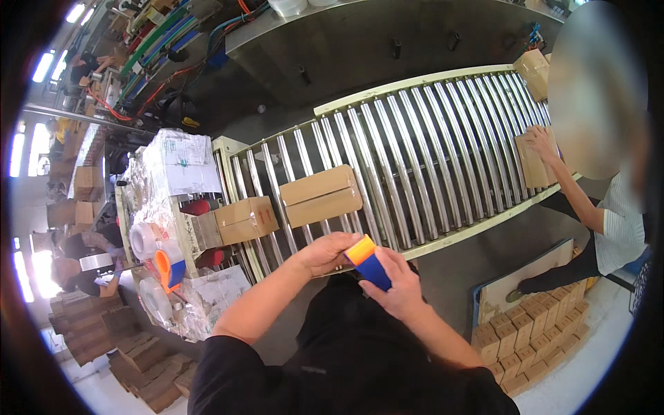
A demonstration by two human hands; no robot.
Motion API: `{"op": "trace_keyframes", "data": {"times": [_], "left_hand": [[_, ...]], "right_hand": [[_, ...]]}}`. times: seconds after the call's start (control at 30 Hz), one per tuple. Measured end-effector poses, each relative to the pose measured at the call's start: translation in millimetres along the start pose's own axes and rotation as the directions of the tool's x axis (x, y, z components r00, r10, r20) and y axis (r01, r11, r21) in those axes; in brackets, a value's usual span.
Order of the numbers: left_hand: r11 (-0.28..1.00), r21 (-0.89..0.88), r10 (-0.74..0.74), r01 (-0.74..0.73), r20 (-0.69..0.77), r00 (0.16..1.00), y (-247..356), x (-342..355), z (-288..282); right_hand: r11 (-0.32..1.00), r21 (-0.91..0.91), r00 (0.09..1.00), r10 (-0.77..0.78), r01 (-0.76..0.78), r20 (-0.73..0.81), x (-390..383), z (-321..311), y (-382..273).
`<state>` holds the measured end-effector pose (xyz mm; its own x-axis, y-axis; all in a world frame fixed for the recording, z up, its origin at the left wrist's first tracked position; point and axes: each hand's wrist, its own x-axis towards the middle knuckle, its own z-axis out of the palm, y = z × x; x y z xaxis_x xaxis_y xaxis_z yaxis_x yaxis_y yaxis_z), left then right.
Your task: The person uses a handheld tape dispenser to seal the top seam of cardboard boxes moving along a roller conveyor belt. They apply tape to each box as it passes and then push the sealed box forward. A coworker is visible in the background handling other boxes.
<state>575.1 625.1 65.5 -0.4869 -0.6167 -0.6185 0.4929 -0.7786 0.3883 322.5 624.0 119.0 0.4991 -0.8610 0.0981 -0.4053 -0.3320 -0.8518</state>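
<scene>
A blue object with an orange end (372, 263) is held up in front of my body, above the near edge of the roller conveyor (387, 142). My right hand (401, 283) wraps round its blue part. The fingers of my left hand (328, 253) are bent in against its orange end; whether they grip it is hard to see. Beyond my hands a closed brown carton (321, 196) lies on the rollers. Left of it, another carton (247, 220) sits at the mouth of a machine (183, 166) wrapped in plastic film.
Clear tape rolls (144, 241) and an orange-and-blue ring (169, 268) are at the machine's left side. On the right, a co-worker's hand (539, 144) touches a carton (534, 166). Small boxes (532, 328) are stacked at lower right, flattened cardboard (142, 370) at lower left.
</scene>
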Motion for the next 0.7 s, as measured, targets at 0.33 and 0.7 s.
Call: {"op": "trace_keyframes", "data": {"times": [0.33, 0.7], "left_hand": [[0.85, 0.365, 0.446, -0.38, -0.114, 0.888, 29, 0, -73], [-0.005, 0.858, 0.902, 0.514, -0.218, 0.372, 173, 89, -185]], "right_hand": [[0.99, -0.139, 0.98, -0.04, 0.013, -0.193, 17, 72, -47], [0.931, -0.274, 0.97, 0.243, -0.24, -0.024, 20, 159, 37]]}}
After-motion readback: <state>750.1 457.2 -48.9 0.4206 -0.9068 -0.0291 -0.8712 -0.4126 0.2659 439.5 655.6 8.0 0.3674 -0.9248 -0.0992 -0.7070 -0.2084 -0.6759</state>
